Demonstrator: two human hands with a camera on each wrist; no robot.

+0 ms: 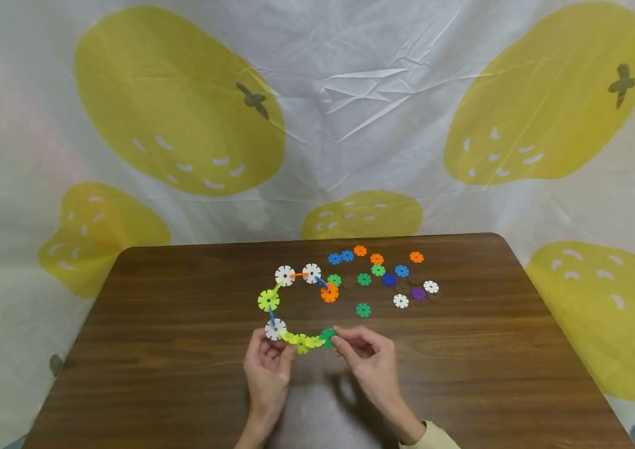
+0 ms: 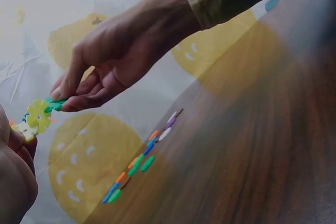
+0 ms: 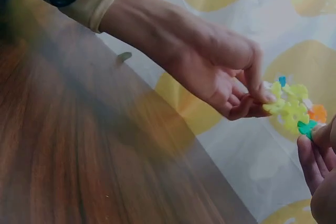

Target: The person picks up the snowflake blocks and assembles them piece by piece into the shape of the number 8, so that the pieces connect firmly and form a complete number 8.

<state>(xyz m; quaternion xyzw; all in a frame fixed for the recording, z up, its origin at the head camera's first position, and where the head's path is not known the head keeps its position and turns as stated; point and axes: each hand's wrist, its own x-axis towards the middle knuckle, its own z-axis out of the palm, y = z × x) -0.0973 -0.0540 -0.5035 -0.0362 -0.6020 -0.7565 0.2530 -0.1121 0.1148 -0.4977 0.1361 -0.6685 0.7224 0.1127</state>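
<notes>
A curved chain of notched plastic snowflake discs hangs between the two hands above the table. Its near part is yellow-green discs (image 1: 302,343), with a white disc (image 1: 275,329) at the left. My left hand (image 1: 268,368) pinches the chain at the yellow-green discs beside that white one. At the near right end, my right hand (image 1: 372,365) pinches a green disc (image 1: 327,337) between thumb and fingers, its notches meeting the neighbouring yellow-green disc. An orange disc (image 1: 329,292) forms the far end, leaving a gap to the green one. In the right wrist view the yellow-green discs (image 3: 294,113) overlap the rest.
Loose discs lie at the back right of the wooden table (image 1: 171,374), among them a green disc (image 1: 363,310), a white disc (image 1: 400,301) and a purple disc (image 1: 418,294). A cloth with yellow fruit prints (image 1: 317,137) hangs behind the table's far edge.
</notes>
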